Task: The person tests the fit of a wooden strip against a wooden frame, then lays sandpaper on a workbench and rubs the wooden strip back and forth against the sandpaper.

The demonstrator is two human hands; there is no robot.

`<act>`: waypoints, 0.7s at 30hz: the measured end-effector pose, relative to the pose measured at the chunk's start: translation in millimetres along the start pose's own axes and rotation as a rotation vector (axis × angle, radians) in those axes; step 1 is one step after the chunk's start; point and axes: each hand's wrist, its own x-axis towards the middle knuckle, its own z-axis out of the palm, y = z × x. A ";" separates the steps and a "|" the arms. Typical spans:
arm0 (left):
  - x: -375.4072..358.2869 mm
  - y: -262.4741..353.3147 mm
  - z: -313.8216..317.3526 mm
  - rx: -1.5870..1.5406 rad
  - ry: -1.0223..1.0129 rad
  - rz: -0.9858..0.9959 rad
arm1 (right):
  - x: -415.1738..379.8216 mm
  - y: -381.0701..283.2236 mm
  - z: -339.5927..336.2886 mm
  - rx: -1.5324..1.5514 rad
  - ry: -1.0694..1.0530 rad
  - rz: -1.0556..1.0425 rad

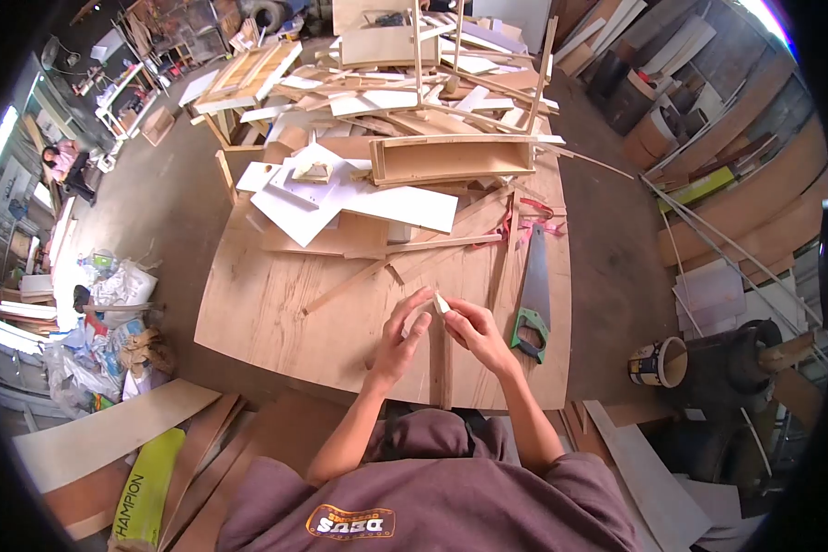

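Note:
My right hand [478,336] is closed in a pinch on a small white pointed piece [442,303], whose exact kind I cannot make out. Facing it, my left hand [399,342] is open, palm turned inward, its fingertips near the white piece. Below and between the hands, a narrow wooden strip [441,368] lies on the plywood tabletop [258,308], pointing toward my body. To the right of my right hand rests a handsaw [533,299] with a green and black handle.
White boards [405,206], an open wooden drawer box [455,161] and a large heap of scrap wood [386,101] cover the table's far half. A bucket [658,363] stands at right, plastic bags [110,354] at left. Another person [66,166] sits far left.

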 end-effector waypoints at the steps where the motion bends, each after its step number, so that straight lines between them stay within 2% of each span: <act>1: 0.5 9.3 8.7 -0.014 -0.027 0.002 | -4.0 -5.0 -6.8 -0.006 -0.043 -0.017; 9: -2.1 29.9 85.6 -0.091 0.050 0.031 | -31.0 -15.7 -69.0 0.079 -0.214 -0.035; 14: 0.0 18.6 120.7 -0.214 0.114 0.008 | -38.3 1.1 -111.4 -0.015 -0.252 -0.100; 16: -4.9 16.7 133.2 -0.096 0.154 -0.008 | -40.8 11.1 -123.6 0.015 -0.271 -0.023; 18: -10.0 12.4 139.6 -0.092 0.167 -0.048 | -44.9 11.5 -133.9 -0.054 -0.281 -0.045; 21: -12.0 12.4 150.5 -0.101 0.170 -0.090 | -55.5 9.1 -143.4 0.025 -0.308 0.016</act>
